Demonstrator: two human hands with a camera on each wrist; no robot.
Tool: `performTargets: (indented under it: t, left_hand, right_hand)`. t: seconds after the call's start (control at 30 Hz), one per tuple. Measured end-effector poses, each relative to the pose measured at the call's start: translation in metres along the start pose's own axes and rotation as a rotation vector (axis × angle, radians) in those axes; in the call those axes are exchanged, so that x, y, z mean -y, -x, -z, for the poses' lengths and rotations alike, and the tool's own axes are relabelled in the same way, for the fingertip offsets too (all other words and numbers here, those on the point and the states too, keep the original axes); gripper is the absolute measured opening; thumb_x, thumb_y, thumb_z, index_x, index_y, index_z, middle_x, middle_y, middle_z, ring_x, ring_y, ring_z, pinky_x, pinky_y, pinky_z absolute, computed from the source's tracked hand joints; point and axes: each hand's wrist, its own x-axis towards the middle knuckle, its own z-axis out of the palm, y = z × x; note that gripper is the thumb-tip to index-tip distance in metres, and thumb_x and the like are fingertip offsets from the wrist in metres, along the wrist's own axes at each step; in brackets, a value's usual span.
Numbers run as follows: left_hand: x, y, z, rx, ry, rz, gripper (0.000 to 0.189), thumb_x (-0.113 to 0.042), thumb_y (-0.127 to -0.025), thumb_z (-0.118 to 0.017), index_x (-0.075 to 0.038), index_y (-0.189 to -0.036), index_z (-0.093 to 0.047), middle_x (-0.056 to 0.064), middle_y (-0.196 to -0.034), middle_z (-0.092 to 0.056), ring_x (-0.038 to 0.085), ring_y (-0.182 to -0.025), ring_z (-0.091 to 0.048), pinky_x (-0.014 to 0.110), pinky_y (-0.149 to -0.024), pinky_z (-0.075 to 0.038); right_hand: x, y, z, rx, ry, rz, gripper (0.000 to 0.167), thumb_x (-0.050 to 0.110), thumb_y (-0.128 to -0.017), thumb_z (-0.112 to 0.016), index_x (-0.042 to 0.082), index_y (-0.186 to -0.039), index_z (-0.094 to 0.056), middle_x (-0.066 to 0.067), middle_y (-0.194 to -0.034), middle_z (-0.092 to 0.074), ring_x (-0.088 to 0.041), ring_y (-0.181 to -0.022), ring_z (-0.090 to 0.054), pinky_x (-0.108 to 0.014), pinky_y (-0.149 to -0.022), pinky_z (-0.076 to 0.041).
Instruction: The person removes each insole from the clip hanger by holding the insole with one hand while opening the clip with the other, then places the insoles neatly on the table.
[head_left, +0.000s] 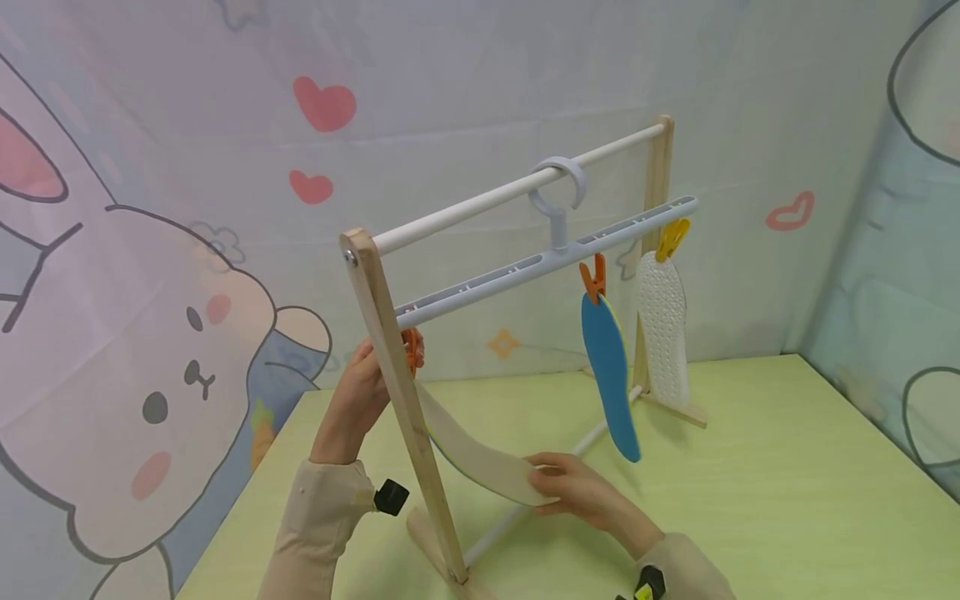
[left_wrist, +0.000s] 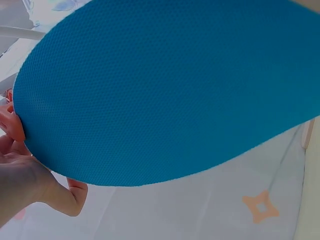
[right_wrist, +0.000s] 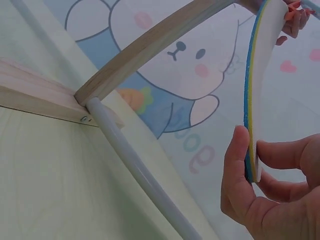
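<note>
A long insole [head_left: 480,454], pale on top with a blue underside [left_wrist: 165,100], slants below the left end of a grey hanger [head_left: 480,287]. My right hand [head_left: 581,493] pinches its lower end, thumb on the pale face and fingers on the blue one, as the right wrist view shows. Up at the insole's other end, my left hand [head_left: 356,400] holds an orange clothespin [head_left: 412,350] just under the hanger bar. The wooden post partly covers that hand, and in the left wrist view the insole hides much of the clothespin.
The hanger hooks over a white rod [head_left: 465,208] between two wooden posts [head_left: 405,400]. A blue insole [head_left: 609,375] hangs from another orange clothespin [head_left: 595,279]; a white textured insole [head_left: 663,333] hangs from a yellow one [head_left: 672,240]. The stand rests on a yellow-green table [head_left: 780,467].
</note>
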Motion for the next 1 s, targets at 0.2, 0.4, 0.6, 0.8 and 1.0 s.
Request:
performTargets:
  t: [0.2,0.4,0.6,0.8,1.0]
  left_hand:
    - [-0.002,-0.001,0.0,-0.013,-0.013,0.021,0.022,-0.023,-0.096,-0.037,-0.018,-0.09,-0.058,-0.008,-0.08,-0.056,0.007,-0.078,-0.047,0.021,-0.073,-0.039]
    - [-0.002,-0.002,0.001,-0.011,-0.007,0.031,0.023,-0.024,-0.096,-0.037,-0.018,-0.09,-0.058,-0.008,-0.081,-0.056,0.007,-0.079,-0.048,0.02,-0.074,-0.04]
    - [-0.002,-0.003,0.003,-0.005,0.012,0.027,0.025,-0.025,-0.096,-0.035,-0.021,-0.089,-0.06,-0.008,-0.083,-0.056,0.007,-0.081,-0.047,0.02,-0.076,-0.04]
    - [-0.004,-0.002,0.004,0.014,0.017,0.017,0.025,-0.024,-0.096,-0.036,-0.021,-0.09,-0.06,-0.009,-0.084,-0.057,0.007,-0.083,-0.047,0.021,-0.078,-0.04]
    - [-0.004,-0.001,0.003,0.008,0.013,0.024,0.024,-0.023,-0.096,-0.036,-0.02,-0.089,-0.06,-0.008,-0.084,-0.057,0.007,-0.082,-0.048,0.022,-0.079,-0.039]
  right_hand:
    - [0.003,0.005,0.006,-0.009,-0.028,-0.01,0.057,0.023,-0.09,-0.052,-0.009,-0.132,-0.03,-0.008,-0.111,-0.054,-0.012,-0.091,-0.055,-0.032,-0.075,-0.05]
    - [0.007,0.009,0.012,-0.01,-0.061,-0.012,0.056,0.021,-0.09,-0.051,-0.01,-0.132,-0.029,-0.004,-0.104,-0.054,-0.011,-0.088,-0.055,-0.027,-0.07,-0.05]
    - [0.005,0.013,0.022,-0.021,-0.106,-0.016,0.058,0.019,-0.09,-0.051,-0.008,-0.134,-0.024,-0.002,-0.105,-0.053,-0.011,-0.088,-0.056,-0.027,-0.071,-0.049]
    - [0.005,0.018,0.028,-0.019,-0.133,-0.006,0.055,0.02,-0.09,-0.051,-0.004,-0.134,-0.025,0.0,-0.102,-0.054,-0.011,-0.088,-0.056,-0.026,-0.071,-0.049]
    - [0.007,0.022,0.031,-0.03,-0.121,0.015,0.051,0.021,-0.09,-0.052,0.001,-0.132,-0.032,-0.001,-0.106,-0.05,-0.01,-0.088,-0.055,-0.028,-0.073,-0.05]
